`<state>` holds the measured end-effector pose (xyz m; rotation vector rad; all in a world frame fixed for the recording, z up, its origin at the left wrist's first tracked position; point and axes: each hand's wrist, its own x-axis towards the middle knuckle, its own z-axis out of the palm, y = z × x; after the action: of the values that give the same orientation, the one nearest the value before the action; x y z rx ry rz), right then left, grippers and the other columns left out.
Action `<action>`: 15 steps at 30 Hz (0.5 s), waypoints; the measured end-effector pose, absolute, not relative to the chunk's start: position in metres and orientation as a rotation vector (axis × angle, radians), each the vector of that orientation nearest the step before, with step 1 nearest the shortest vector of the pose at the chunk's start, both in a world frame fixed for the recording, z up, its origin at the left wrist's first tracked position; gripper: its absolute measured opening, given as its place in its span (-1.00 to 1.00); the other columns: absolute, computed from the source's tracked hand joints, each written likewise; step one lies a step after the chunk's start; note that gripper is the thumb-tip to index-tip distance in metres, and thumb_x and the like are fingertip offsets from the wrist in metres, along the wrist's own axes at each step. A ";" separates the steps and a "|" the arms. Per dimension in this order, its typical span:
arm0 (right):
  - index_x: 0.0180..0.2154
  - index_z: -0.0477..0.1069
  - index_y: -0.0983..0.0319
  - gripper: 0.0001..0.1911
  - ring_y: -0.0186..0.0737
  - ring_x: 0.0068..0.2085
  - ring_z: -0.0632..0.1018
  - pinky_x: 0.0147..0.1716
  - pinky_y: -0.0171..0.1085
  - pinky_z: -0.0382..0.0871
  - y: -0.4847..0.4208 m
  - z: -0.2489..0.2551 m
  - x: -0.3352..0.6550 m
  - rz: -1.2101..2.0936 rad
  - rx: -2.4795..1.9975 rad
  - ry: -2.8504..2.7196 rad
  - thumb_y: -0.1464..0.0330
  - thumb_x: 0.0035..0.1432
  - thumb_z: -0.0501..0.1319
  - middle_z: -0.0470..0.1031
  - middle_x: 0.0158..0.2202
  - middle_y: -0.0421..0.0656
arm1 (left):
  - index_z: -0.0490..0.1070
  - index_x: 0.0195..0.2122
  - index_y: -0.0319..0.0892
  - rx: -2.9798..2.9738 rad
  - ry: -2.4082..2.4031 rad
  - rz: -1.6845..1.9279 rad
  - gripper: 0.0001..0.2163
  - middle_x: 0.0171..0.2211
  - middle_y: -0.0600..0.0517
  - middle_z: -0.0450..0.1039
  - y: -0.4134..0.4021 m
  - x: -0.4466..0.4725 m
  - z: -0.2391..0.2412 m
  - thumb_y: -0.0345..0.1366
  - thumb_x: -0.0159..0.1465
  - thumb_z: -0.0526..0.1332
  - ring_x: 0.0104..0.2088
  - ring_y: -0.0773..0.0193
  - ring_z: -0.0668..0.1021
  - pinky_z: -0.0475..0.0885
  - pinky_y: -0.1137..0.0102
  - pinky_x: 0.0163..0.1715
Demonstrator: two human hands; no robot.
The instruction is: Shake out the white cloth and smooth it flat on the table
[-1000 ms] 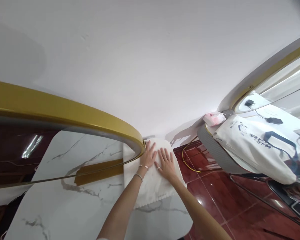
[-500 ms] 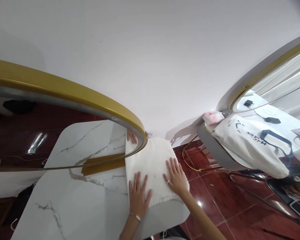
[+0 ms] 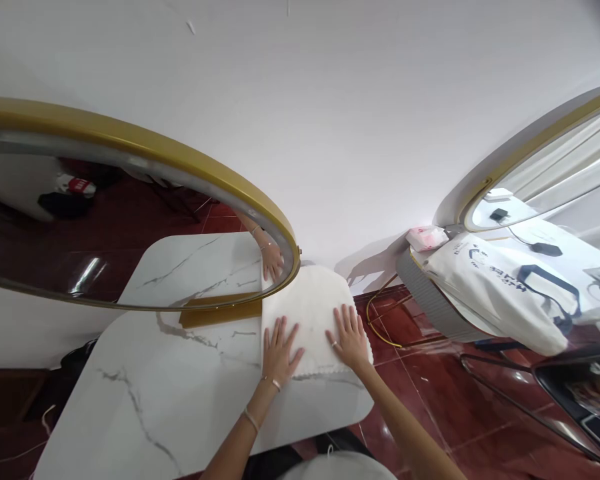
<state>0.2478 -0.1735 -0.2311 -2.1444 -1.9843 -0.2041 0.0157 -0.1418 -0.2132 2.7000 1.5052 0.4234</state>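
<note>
A folded white cloth with a scalloped near edge lies flat at the right end of the white marble-patterned table. On its left part rests my left hand, palm down with fingers stretched out; a bracelet and a bangle are on that arm. My right hand, wearing a ring, presses flat on the cloth's right side, close to the table edge. Neither hand grips anything. The cloth's far left corner is partly hidden behind the gold-framed round mirror, which reflects a hand.
Above the cloth is a white wall. To the right stands a second table with ribbed sides, bearing a pink-and-white tissue pack and a white bag with dark print. A second gold-framed mirror and a dark chair are there too.
The view has shifted, so the mirror and table appear moved in the frame. Both hands stay flat on the cloth, sitting slightly farther up it from the near edge.
</note>
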 end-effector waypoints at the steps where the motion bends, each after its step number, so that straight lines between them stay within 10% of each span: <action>1: 0.34 -0.10 0.29 -0.32 0.08 0.37 -0.17 0.25 0.05 -0.10 -0.164 -0.232 0.250 -0.200 -2.159 -1.980 0.11 0.32 -0.06 -0.17 0.38 0.02 | 0.09 0.29 0.05 2.690 1.507 0.424 -0.48 0.35 -0.07 -0.01 -0.132 0.019 -0.213 -0.11 0.31 0.09 0.33 0.03 0.10 -0.03 -0.01 0.26; 15: 0.37 -0.33 0.16 -0.28 0.03 0.36 -0.01 0.24 0.03 -0.05 -0.283 -0.229 0.224 -0.170 -2.028 -1.984 0.15 0.30 -0.07 -0.18 0.39 -0.08 | -0.05 0.34 0.00 2.736 1.532 0.348 -0.39 0.36 -0.10 -0.05 -0.241 -0.005 -0.207 -0.11 0.29 0.10 0.34 -0.02 0.06 -0.02 -0.02 0.26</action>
<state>0.2237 -0.2832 -0.2289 -2.0284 -1.9842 -0.1703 -0.0052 -0.2410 -0.2069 2.7364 1.5318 0.3480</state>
